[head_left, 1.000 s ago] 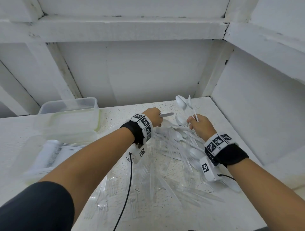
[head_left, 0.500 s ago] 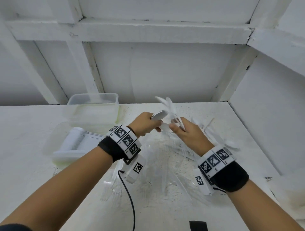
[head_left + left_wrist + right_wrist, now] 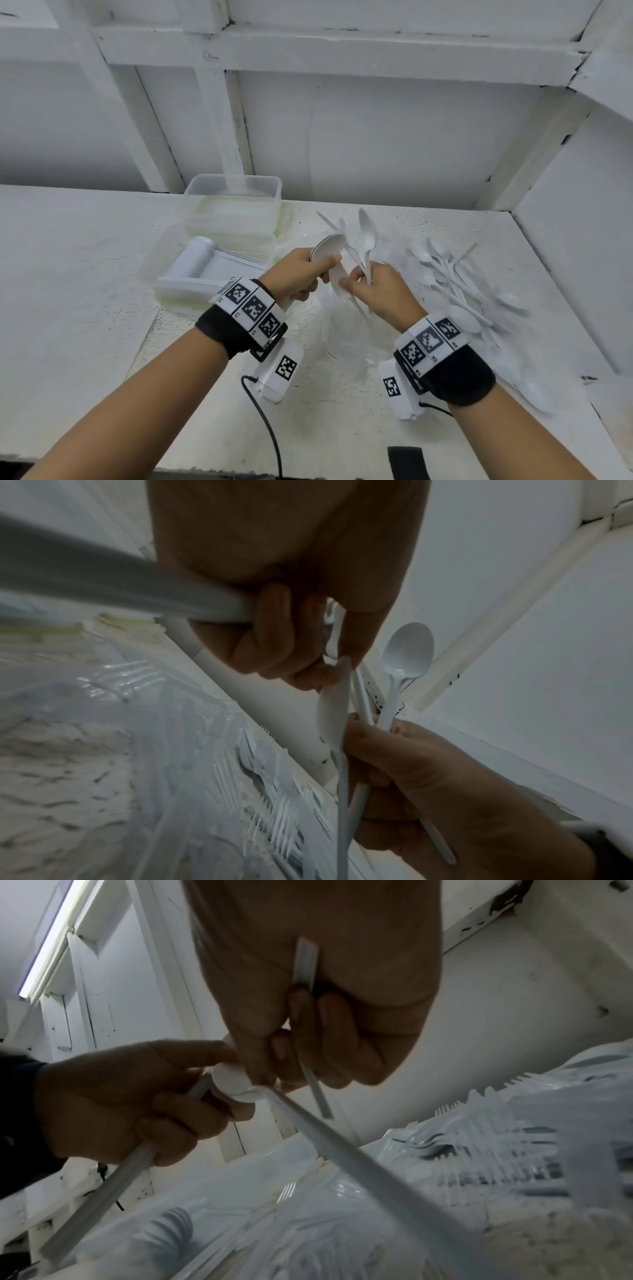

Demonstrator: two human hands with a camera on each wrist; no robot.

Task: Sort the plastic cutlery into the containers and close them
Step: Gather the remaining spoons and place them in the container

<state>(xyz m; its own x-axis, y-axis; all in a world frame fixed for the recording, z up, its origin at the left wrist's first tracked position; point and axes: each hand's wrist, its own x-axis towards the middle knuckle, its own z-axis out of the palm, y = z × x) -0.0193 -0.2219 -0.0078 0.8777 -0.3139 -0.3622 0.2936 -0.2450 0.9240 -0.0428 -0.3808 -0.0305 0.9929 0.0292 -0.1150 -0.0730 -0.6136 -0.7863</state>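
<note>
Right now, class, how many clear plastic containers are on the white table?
2. One clear rectangular plastic container stands at the back near the wall; the other sits just in front, holding stacked white cutlery. More may be nested unseen.
</note>
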